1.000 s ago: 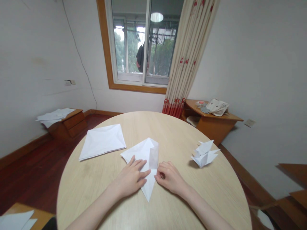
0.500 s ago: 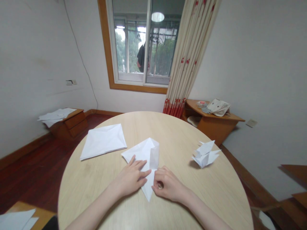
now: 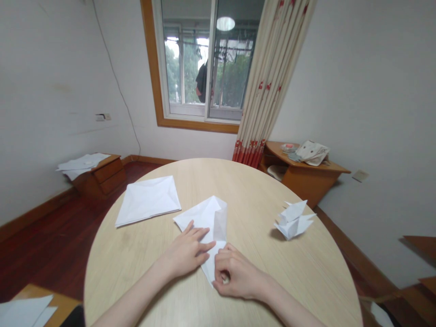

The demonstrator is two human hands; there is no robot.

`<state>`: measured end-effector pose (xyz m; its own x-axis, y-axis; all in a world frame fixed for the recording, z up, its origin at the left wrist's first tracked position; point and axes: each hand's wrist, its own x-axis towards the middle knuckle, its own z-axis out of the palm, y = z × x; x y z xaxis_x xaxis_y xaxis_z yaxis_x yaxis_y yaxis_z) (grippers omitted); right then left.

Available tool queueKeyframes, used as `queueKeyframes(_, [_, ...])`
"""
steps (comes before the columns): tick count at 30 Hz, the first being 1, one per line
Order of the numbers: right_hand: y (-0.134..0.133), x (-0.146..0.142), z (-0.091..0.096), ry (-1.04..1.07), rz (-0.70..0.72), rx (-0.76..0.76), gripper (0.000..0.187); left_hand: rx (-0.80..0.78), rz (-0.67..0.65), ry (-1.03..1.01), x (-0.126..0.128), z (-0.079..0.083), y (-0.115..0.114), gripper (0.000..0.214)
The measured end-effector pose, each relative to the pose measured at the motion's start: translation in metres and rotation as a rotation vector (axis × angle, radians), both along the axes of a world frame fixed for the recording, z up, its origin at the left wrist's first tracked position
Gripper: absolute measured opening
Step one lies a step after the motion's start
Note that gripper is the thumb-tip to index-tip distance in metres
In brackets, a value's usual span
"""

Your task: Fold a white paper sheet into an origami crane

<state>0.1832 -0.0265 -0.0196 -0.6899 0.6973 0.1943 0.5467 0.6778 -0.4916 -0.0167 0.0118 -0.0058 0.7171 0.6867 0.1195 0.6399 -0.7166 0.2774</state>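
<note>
A partly folded sheet of white paper [image 3: 207,213] lies on the round table in front of me, its narrow point toward me. Spread out over its left side, my left hand [image 3: 190,247] rests flat with fingers apart. My right hand [image 3: 235,272] is curled, thumb and fingers pinched at the paper's right edge near the lower tip, which it partly covers. Along the upper right of the sheet runs a folded flap [image 3: 220,225]. Exactly how the right fingertips grip the edge is hidden by the hand.
A stack of white paper [image 3: 148,200] lies at the table's left. Folded paper figures [image 3: 293,221] stand at the right of the table [image 3: 259,195]. Beyond are a small drawer cabinet [image 3: 107,172] with papers and a corner desk [image 3: 306,181] holding a cloth bag [image 3: 313,152].
My right hand has slid down the paper's right edge toward its lower tip. My left hand stays in place on the sheet. The view has shifted slightly.
</note>
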Motion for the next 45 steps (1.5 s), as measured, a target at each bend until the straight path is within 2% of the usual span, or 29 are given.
queueKeyframes(6, [0.001, 0.001, -0.004, 0.033, -0.022, 0.084, 0.019, 0.013, 0.001, -0.028, 0.0, -0.004, 0.0, 0.035])
queueKeyframes(13, [0.013, 0.014, 0.001, 0.109, -0.117, 0.262, 0.02, 0.015, 0.01, -0.033, 0.002, -0.006, -0.001, 0.03])
queueKeyframes(19, [0.021, 0.025, 0.003, 0.114, -0.199, 0.345, 0.026, 0.055, 0.008, -0.034, 0.005, -0.006, -0.002, 0.027])
queueKeyframes(26, [0.023, 0.035, 0.008, 0.127, -0.274, 0.436, 0.016, 0.077, 0.0, -0.101, 0.008, 0.001, -0.004, 0.025])
queueKeyframes(31, [0.026, 0.043, 0.01, 0.187, -0.326, 0.604, 0.016, 0.1, -0.037, -0.204, 0.007, -0.001, -0.004, 0.024])
queueKeyframes(36, [0.028, 0.05, 0.009, 0.239, -0.363, 0.777, 0.024, 0.113, -0.12, -0.273, 0.008, -0.003, -0.005, 0.026])
queueKeyframes(45, [0.033, 0.053, 0.007, 0.189, -0.424, 0.766, 0.022, 0.005, -0.219, -0.263, 0.012, -0.001, -0.01, 0.028])
